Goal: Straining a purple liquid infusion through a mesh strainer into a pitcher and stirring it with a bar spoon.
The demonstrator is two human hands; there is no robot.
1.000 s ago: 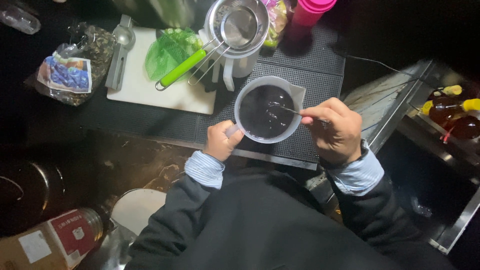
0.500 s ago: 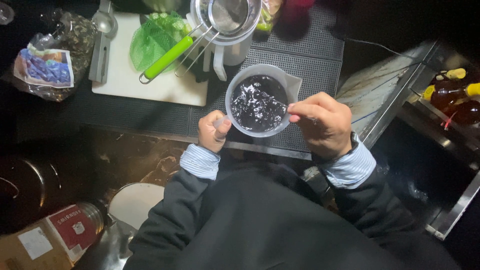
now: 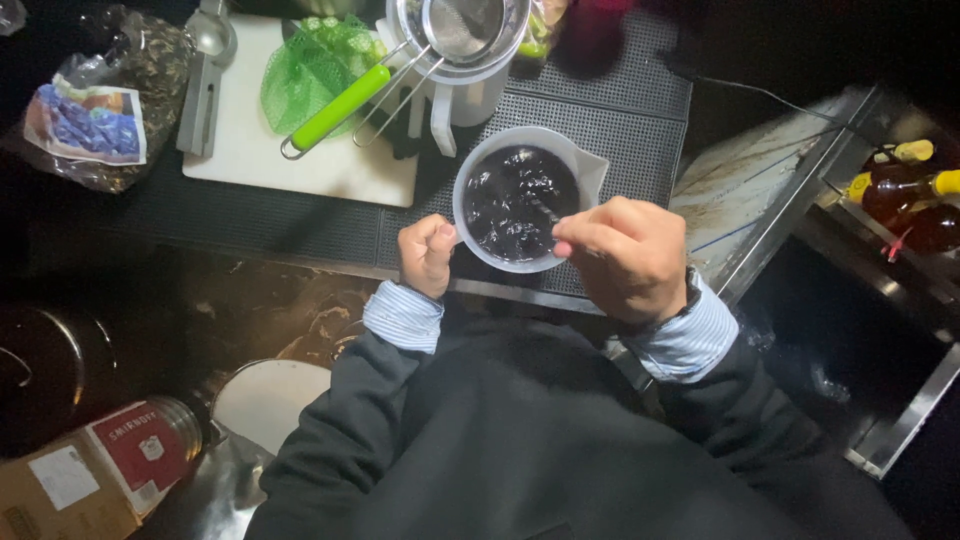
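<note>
Fingers of the left hand (image 3: pixel 427 253) are curling shut against the near-left rim of the white measuring jug (image 3: pixel 520 208), steadying it; fingers of the right hand (image 3: pixel 622 258) are pinching together on a thin utensil (image 3: pixel 548 214) dipping into the dark lumpy contents. Jug is sitting on the black ribbed mat (image 3: pixel 620 110), near its front edge. Going left to right: a crumpled printed bag (image 3: pixel 90 110) is lying at far left, well apart; the white cutting board (image 3: pixel 300 150) is carrying a green mesh net (image 3: pixel 315 65) and a green-handled strainer (image 3: pixel 345 100); a white pitcher (image 3: pixel 462 70) is standing just behind the jug; bottles (image 3: pixel 910 200) are resting in a rail at far right. Open mat is showing right of the jug's spout.
</note>
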